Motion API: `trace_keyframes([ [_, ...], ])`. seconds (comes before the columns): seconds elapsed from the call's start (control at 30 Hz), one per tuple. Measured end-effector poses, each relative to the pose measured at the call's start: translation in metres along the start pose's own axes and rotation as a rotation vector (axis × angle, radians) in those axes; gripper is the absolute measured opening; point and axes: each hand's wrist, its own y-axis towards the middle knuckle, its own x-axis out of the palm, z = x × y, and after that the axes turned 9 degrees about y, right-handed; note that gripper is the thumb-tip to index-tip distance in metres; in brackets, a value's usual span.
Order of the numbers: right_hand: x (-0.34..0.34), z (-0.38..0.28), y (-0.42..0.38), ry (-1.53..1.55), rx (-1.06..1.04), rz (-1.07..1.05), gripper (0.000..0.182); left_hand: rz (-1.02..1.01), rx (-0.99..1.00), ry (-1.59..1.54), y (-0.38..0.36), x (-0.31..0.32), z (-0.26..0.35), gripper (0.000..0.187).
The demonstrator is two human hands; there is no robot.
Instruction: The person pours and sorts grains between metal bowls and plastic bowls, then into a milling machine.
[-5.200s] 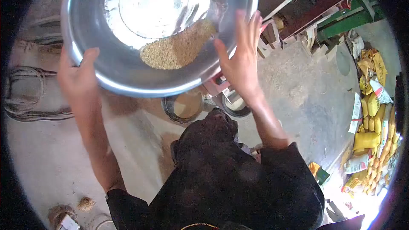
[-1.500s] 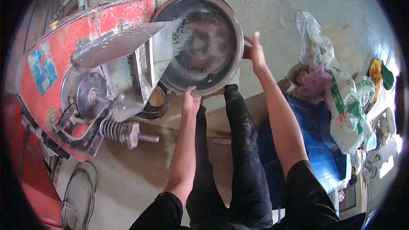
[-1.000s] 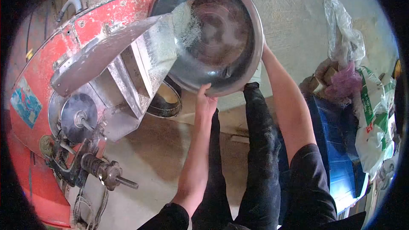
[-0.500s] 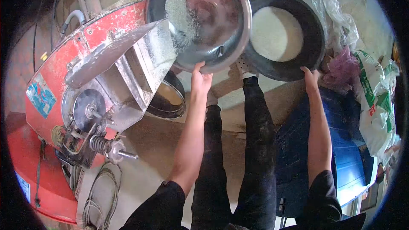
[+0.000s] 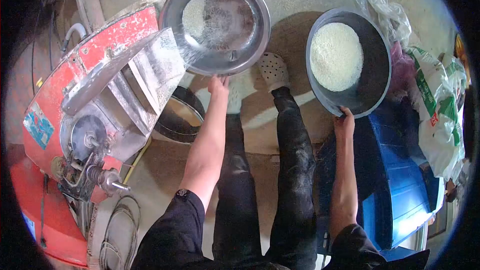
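Observation:
My left hand (image 5: pixel 218 84) grips the near rim of a shiny metal basin (image 5: pixel 262 45), its fingers partly hidden beneath. White grains that look like rice (image 5: pixel 194 16) lie in this basin, while more grains spray into it from the metal chute (image 5: pixel 169 52) of a red machine (image 5: pixel 116 31). On the other side, my right hand (image 5: pixel 344 122) is closed on the near rim of a dark basin (image 5: pixel 375 65). A round heap of white rice (image 5: pixel 336 56) rests inside it. The dark basin is tilted and apart from the metal one.
Under the chute stands a dark round tub (image 5: pixel 162 129) with pale brown material. A shoe with holes (image 5: pixel 274 70) shows between the basins. Clear plastic (image 5: pixel 372 2), white-green sacks (image 5: pixel 434 90) and a blue object (image 5: pixel 400 175) lie at the right; a coiled cable (image 5: pixel 119 230) is lower left.
The dark basin has moved right, away from the metal basin, and tilted. The metal basin has shifted left and sits smaller in view. Grains keep spraying from the chute.

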Motion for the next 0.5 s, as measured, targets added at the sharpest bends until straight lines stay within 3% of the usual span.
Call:
trace_keyframes([
  [0.1,-0.015,0.018,-0.018,0.149,0.046,-0.068,0.009,-0.122,-0.052,0.112,-0.003,-0.02,0.005,0.05],
  [0.2,0.004,0.02,-0.074,-0.04,0.027,-0.022,0.02,-0.235,-0.135,0.306,-0.034,-0.015,0.017,0.053],
  [0.3,0.019,0.015,-0.138,-0.072,0.019,-0.061,0.024,-0.243,-0.115,0.638,-0.14,0.014,0.05,0.057],
  [0.37,0.006,0.022,-0.166,-0.053,0.03,-0.06,0.026,-0.593,-0.158,0.555,-0.192,0.018,0.069,0.058],
  [0.43,0.011,0.001,-0.227,-0.151,0.067,-0.159,0.026,-0.733,0.021,0.48,-0.307,0.032,0.11,0.064],
  [0.47,0.021,-0.012,-0.265,-0.096,0.042,-0.15,0.021,-0.743,0.165,0.532,-0.321,0.023,0.123,0.066],
  [0.5,0.015,-0.013,-0.289,0.013,0.059,-0.175,0.022,-0.794,0.554,0.594,-0.328,0.001,0.132,0.06],
])
